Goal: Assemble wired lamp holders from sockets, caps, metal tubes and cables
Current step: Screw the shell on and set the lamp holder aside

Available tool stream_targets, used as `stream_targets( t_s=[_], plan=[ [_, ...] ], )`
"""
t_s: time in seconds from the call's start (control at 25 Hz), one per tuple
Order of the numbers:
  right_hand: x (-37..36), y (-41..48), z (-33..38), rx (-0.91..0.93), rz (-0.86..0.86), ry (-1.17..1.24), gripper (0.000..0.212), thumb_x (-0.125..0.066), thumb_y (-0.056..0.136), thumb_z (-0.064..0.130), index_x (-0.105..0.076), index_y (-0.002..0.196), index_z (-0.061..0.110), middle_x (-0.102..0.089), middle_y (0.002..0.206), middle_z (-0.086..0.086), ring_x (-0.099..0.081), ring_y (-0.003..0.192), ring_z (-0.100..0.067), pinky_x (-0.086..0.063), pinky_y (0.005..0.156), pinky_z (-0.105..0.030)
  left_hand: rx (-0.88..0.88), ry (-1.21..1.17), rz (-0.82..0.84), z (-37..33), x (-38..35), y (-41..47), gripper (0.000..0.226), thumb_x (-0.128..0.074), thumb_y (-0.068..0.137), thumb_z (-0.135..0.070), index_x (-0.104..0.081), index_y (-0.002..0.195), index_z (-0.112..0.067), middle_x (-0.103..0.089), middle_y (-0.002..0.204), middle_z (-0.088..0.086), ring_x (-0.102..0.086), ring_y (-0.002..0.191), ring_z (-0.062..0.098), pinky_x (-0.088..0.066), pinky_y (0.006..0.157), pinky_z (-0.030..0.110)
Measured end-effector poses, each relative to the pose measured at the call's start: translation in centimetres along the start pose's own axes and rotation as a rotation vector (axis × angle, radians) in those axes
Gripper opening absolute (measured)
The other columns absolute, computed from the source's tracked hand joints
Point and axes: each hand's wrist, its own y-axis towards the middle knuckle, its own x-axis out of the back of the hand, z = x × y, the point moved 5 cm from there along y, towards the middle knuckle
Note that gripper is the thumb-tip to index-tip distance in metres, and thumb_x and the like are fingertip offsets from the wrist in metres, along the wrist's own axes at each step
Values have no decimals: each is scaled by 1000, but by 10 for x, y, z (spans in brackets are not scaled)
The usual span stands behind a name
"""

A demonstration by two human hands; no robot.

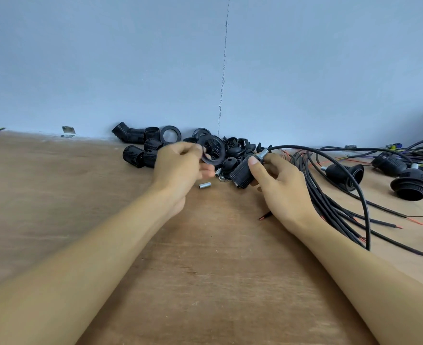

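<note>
Blue wall [130, 58], far. Wooden table [205, 270], cut off by the frame left and right. Bundle of black cables [330, 202], right, bare ends pointing near-right. Heap of black sockets, caps and rings [233, 145] against the wall, partly hidden behind my hands. Two wired lamp holders [345, 171] far right, among the cables. My right hand [277, 180], fingers curled round a threaded socket [241, 174], thumb on top; its metal tube [262, 153] feeds a looping cable [330, 155]. My left hand [178, 163] pinches a black ring [214, 150], blurred, just left of the socket. Loose tube [204, 185] on the table between my hands.
</note>
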Motion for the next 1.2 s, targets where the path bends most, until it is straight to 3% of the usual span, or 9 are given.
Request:
stream_targets(
  t_s=[0.12, 0.28, 0.48, 0.64, 0.72, 0.88, 1.04, 1.12, 1.2],
  plan=[
    [1, -1, 3, 9, -11, 29, 20, -60, 98, 43, -67, 87, 28, -74, 84, 10, -70, 80, -7, -59, 83, -44, 128, -128, 171, 14, -9, -26, 19, -54, 100, 7, -64, 117, 5, -77, 94, 17, -77, 71, 23, -61, 64, 27],
    [1, -2, 6, 19, -15, 73, 20, -60, 98, 40, -67, 88, 25, -75, 84, 6, -71, 79, -13, -58, 82, -47, 132, -86, 186, 23, -1, -35, 26, -54, 98, 11, -67, 120, 2, -79, 95, 14, -79, 79, 28, -63, 67, 28],
    [4, -1, 2, -3, -88, 135, 31, -61, 95, 46, -65, 95, 15, -75, 83, 3, -72, 77, -16, -59, 81, -46, 123, -126, 66, 28, 12, -35, 16, -60, 93, 10, -73, 94, 1, -78, 89, 20, -79, 77, 30, -63, 65, 27],
    [-7, -1, 0, -49, 36, 268, 24, -64, 96, 39, -68, 100, 16, -76, 87, -1, -72, 78, -20, -58, 88, -52, 82, -127, 51, 30, 15, -36, 8, -68, 91, 6, -71, 88, -1, -76, 78, 8, -79, 79, 30, -64, 70, 30],
    [-13, -5, 2, -55, 96, 320, 23, -66, 95, 36, -68, 101, 14, -77, 89, -5, -73, 79, -22, -59, 86, -48, 52, -100, 99, 29, 11, -40, 9, -70, 90, 4, -69, 83, -2, -75, 75, 3, -79, 80, 28, -65, 73, 32],
    [-20, -11, 9, -95, 150, 361, 23, -67, 96, 27, -66, 107, 7, -77, 89, -7, -73, 79, -18, -61, 78, -33, 17, -42, 175, 28, 4, -46, 17, -69, 90, 4, -63, 76, -3, -76, 81, 11, -79, 82, 27, -65, 74, 34],
    [-23, -17, 18, -179, 95, 417, 26, -66, 97, 29, -62, 107, 6, -74, 95, -11, -72, 71, -22, -61, 61, -38, -11, 26, 118, 26, 7, -46, 20, -66, 89, 2, -59, 72, -7, -75, 85, 12, -78, 80, 23, -64, 71, 33],
    [-29, -23, 20, -252, 49, 497, 27, -62, 98, 33, -57, 108, 9, -69, 100, -15, -66, 58, -22, -54, 44, -35, -12, 39, 75, 25, 10, -43, 20, -64, 89, 1, -57, 72, -8, -72, 85, 16, -78, 78, 24, -63, 67, 31],
    [-41, -30, 21, -344, 76, 577, 30, -60, 99, 39, -52, 105, 11, -68, 97, -13, -59, 46, -22, -44, 37, -28, -12, 46, 13, 24, 15, -40, 21, -63, 88, -1, -56, 70, -9, -71, 78, 16, -76, 75, 25, -62, 65, 32]
  ],
)
